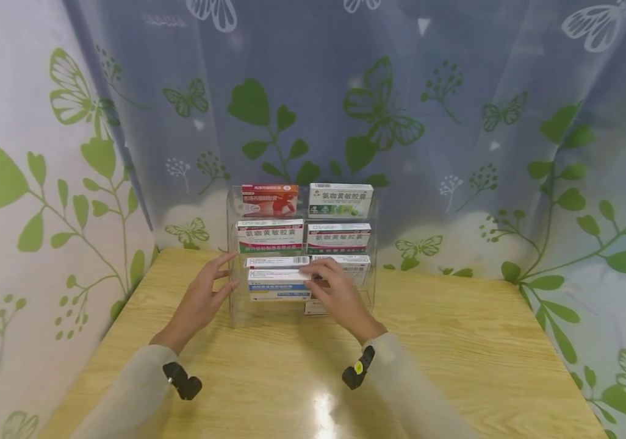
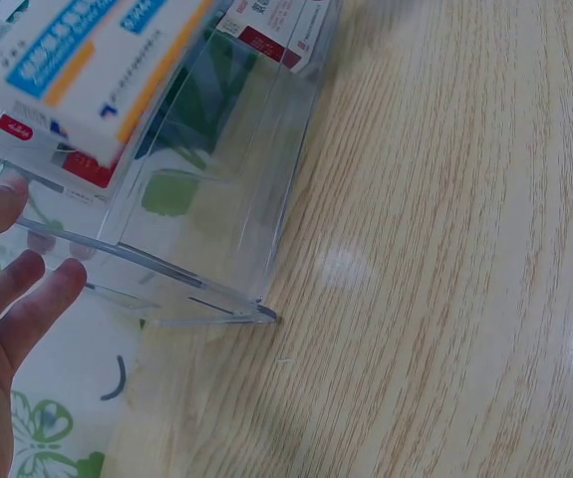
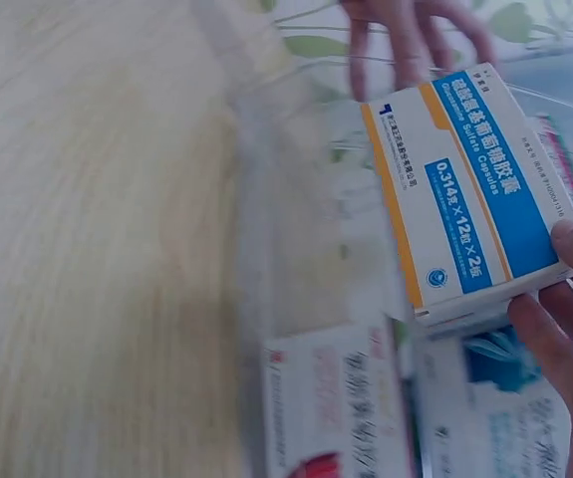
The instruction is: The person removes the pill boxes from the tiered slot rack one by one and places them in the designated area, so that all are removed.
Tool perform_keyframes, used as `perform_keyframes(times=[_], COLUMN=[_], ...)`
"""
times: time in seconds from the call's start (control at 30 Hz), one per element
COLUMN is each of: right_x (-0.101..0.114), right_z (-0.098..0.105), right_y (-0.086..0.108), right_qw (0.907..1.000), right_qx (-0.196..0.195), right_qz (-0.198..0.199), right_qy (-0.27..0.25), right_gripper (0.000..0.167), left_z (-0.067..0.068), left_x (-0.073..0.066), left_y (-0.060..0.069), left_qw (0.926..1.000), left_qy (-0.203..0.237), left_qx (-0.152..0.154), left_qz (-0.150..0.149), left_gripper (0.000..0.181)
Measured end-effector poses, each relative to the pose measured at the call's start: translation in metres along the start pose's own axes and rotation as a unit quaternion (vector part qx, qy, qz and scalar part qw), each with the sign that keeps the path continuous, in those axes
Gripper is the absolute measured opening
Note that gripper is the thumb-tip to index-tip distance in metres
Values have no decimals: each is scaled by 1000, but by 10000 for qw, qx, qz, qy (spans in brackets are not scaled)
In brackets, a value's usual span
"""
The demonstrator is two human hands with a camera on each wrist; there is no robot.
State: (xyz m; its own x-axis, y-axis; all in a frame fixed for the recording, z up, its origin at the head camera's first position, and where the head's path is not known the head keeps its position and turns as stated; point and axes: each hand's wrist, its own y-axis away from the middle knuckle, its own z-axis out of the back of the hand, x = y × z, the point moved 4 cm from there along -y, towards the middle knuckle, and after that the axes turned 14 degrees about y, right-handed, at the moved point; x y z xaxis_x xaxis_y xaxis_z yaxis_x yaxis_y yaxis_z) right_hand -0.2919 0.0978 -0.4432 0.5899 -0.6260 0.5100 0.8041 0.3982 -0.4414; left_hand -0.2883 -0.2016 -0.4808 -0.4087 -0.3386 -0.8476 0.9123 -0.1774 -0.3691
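A clear tiered display rack [image 1: 374,244] holds medicine boxes in two columns. In front of its lower left part, my right hand [image 1: 340,299] pinches one end of a white, blue and orange capsule box [image 1: 279,286]. The right wrist view shows this capsule box [image 3: 465,189] between thumb and fingers, its label reading glucosamine sulfate capsules. Behind it sits another white box [image 1: 277,262], partly covered. My left hand [image 1: 197,302] is at the rack's left side. In the left wrist view the left hand's fingers [image 2: 42,309] lie fairly straight against the outer clear side panel [image 2: 166,279].
Upper tiers carry a red box [image 1: 269,200], a white-green box [image 1: 340,201] and two white, red and green boxes [image 1: 270,236]. One more box [image 1: 315,307] shows low on the right. The wooden table [image 1: 456,353] meets a butterfly-and-leaf patterned curtain [image 1: 302,55] behind.
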Motion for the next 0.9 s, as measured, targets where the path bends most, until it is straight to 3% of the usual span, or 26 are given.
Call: perform_keyframes(times=[0.27, 0.63, 0.9], right_x=[-14, -54, -96], right_z=[51, 128, 172], right_y=[6, 24, 55], right_qw=[9983, 9906, 9829], right_qx=[-511, -1346, -1569], right_qz=[-79, -198, -682], right_qy=[-273, 110, 684], right_gripper=[27, 28, 29], left_z=[-1, 2, 0], left_x=[0, -1, -2], left_y=[1, 2, 1], left_qw=[10000, 10000, 10000], left_qy=[-11, 22, 39], left_qx=[26, -6, 24], left_qz=[-44, 33, -38], left_gripper=[66, 65, 66])
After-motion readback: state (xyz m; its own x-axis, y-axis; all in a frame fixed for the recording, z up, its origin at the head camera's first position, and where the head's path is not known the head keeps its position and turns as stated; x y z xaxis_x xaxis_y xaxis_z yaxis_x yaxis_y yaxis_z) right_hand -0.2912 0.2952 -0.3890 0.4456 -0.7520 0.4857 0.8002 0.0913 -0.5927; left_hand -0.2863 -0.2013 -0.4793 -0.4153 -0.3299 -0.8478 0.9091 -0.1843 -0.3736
